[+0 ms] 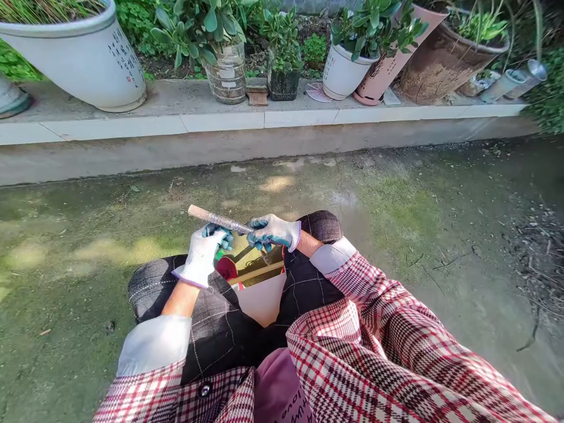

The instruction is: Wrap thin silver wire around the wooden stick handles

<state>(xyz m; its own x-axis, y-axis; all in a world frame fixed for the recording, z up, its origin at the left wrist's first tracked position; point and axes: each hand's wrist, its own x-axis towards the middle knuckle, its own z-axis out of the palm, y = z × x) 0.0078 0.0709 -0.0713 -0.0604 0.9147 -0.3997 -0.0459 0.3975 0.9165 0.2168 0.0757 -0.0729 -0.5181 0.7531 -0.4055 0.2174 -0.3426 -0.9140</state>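
Across my lap is a wooden stick [199, 212], bare at its left end and wrapped along its middle in something shiny and silvery. My right hand [275, 231], in a white glove with blue-green palm and fingers, is closed around the stick's right end. My left hand [203, 252], gloved alike, has its fingers curled together just under the wrapped part; what they pinch is too small to make out. Between my knees, below the hands, lies another wooden handle [258, 272], partly hidden by my legs. A red shoe [227, 267] shows beside it.
Before me runs a low tiled ledge [224, 121] bearing several potted plants, among them a large white pot [83, 64] and a brown pot [445, 61]. The ground [396, 217] is mossy concrete. Dry twigs [544, 264] lie at the right.
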